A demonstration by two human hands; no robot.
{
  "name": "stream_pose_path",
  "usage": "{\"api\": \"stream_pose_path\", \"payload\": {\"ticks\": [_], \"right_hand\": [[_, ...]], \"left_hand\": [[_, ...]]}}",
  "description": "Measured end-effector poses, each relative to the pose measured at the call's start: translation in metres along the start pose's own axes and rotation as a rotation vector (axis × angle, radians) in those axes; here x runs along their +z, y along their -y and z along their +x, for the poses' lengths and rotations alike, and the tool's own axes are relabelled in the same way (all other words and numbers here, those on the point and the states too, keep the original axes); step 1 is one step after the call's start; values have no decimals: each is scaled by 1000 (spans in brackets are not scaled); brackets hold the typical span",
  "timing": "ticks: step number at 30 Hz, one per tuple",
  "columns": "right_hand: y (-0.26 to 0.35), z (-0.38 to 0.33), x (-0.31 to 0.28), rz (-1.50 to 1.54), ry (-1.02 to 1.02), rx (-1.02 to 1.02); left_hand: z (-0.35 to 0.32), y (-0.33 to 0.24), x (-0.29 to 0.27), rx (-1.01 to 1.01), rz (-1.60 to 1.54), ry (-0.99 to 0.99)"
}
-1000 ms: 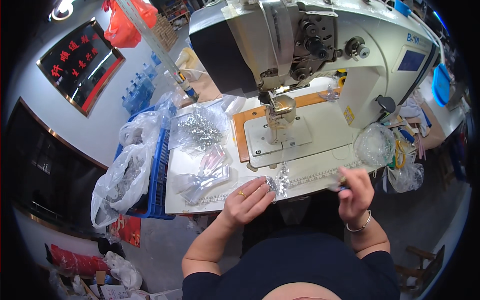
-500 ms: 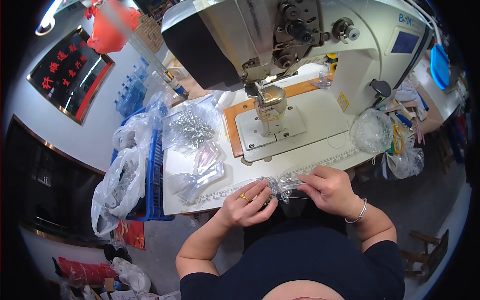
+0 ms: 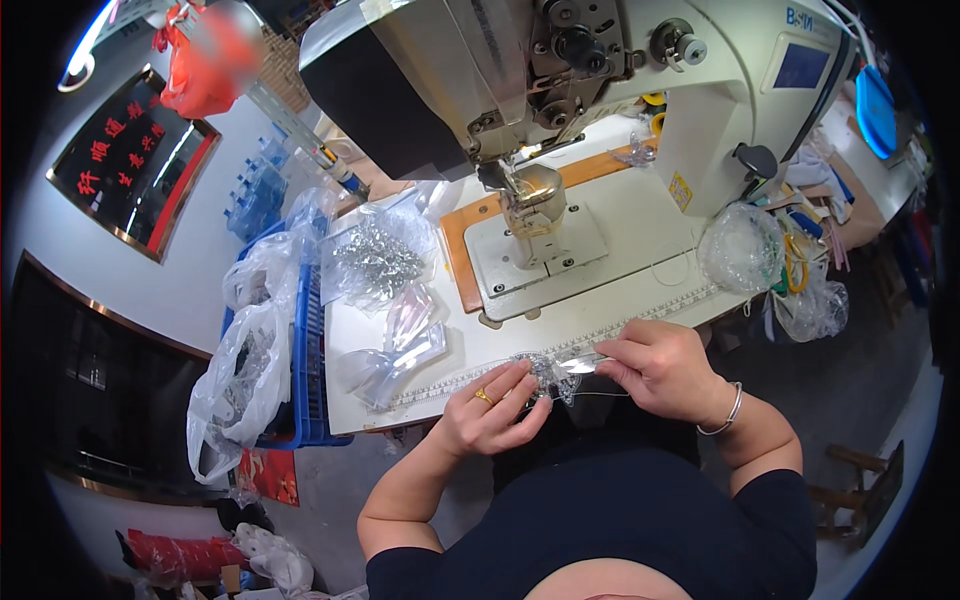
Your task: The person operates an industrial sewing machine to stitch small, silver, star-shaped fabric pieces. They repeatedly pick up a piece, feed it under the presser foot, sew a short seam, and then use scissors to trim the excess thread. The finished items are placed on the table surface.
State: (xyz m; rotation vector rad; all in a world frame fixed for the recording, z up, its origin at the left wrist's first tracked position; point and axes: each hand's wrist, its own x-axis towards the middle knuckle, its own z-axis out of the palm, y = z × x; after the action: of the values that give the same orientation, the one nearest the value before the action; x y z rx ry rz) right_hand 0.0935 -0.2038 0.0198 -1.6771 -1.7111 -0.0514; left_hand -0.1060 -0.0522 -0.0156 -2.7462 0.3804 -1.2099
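My left hand [image 3: 494,410], with a gold ring on it, pinches a glittering silver beaded piece [image 3: 545,376] at the table's front edge. My right hand [image 3: 662,368] is closed around a small pointed metal tool [image 3: 582,366], which looks like tweezers or thread snips. The tool's tip points left and lies over the beaded piece, near the left fingertips. From the piece a thin pale thread [image 3: 603,393] runs toward the right hand. Part of the piece is hidden under my left fingers.
A post-bed sewing machine [image 3: 540,215] stands just beyond my hands. At left lie a clear bag of silver pieces [image 3: 377,257] and clear plastic parts [image 3: 405,345]. A blue crate [image 3: 312,375] with plastic bags adjoins the table. A clear bag [image 3: 742,255] and yellow-handled scissors [image 3: 796,265] are at right.
The metal tool in my right hand has turned a little, showing a broader face, and its tip sits slightly closer to the left fingers. The whole view has shifted slightly.
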Motion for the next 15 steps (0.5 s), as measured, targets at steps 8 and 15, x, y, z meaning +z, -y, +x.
{"api": "stream_pose_path", "payload": {"ticks": [8,15], "right_hand": [[0,6,-6,16,87,-5],[-34,5,7,469,-91,355]], "left_hand": [[0,0,1,7,-15,-3],[0,2,0,-600,-413,39]]}}
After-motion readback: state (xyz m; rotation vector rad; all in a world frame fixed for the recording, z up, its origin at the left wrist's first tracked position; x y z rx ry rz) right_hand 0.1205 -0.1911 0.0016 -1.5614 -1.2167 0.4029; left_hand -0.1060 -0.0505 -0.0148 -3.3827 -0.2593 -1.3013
